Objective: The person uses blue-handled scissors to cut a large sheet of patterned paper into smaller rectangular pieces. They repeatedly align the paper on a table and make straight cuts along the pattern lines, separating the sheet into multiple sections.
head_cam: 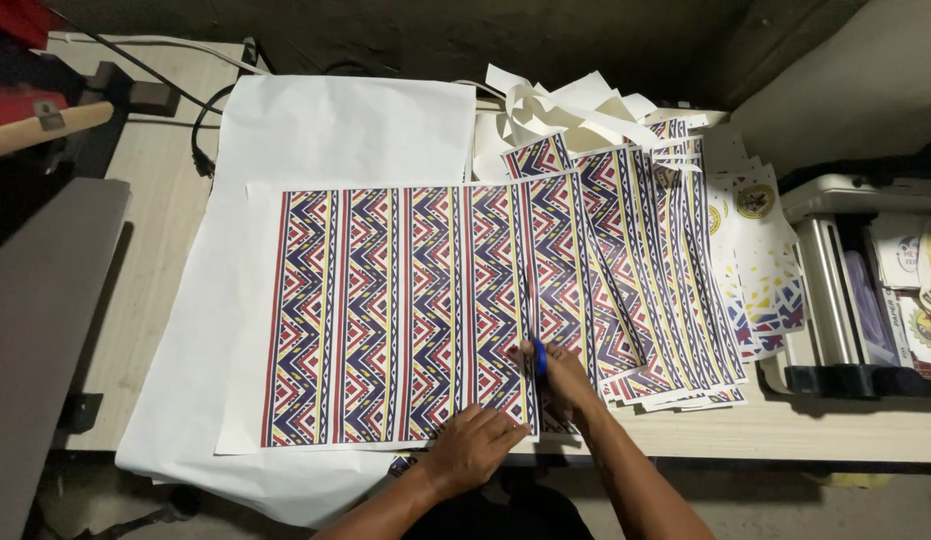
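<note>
A large printed sheet [395, 315] with zigzag bands in navy, red and yellow is spread flat on white backing paper [325, 130] over the tabletop [155, 200]. Its lower edge is pressed down by the left hand [473, 447], the fingers laid flat and holding nothing. Blue-handled scissors [538, 358] are gripped by the right hand [563, 385], fingers closed around the handles, at the sheet's right side near a band's edge. Cut patterned strips [645, 270] are piled just to the right, with white offcuts [565, 110] behind them. A laminating machine [845, 290] is seen at the far right.
</note>
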